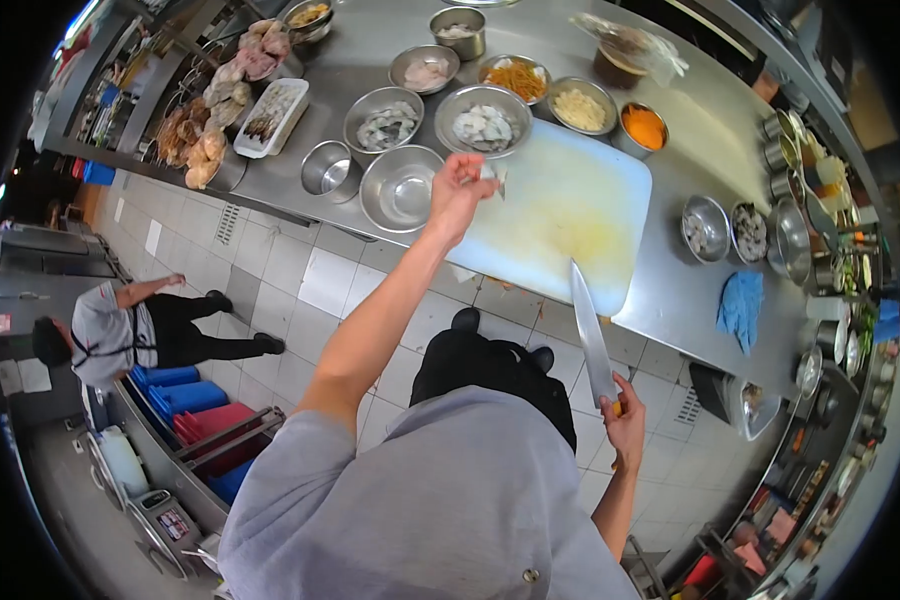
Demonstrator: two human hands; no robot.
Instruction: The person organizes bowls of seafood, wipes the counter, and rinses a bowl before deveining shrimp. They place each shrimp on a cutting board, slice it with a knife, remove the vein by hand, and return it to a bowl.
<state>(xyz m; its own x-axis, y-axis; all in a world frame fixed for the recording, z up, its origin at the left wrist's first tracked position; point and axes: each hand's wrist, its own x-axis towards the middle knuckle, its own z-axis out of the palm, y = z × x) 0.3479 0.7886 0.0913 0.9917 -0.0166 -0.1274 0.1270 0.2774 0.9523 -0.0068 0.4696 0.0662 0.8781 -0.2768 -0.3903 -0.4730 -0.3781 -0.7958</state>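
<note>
My left hand (458,198) is raised over the left edge of the white cutting board (580,210). Its fingers pinch a small pale, greyish piece that looks like a shrimp (500,178). Just behind this hand is a metal bowl of peeled shrimp (483,124), and an empty-looking steel bowl (403,190) stands to its left. Down at the right, my right hand (625,418) grips the handle of a large kitchen knife (592,340). The blade points up and away, its tip overlapping the board's front edge in view; contact cannot be told.
Bowls hold grey shrimp (388,122), shredded orange food (514,78), chopped pale food (580,108) and orange paste (645,128). A white tray (273,117) stands left. A blue cloth or glove (740,310) lies right. Another person (120,330) stands across the aisle at left.
</note>
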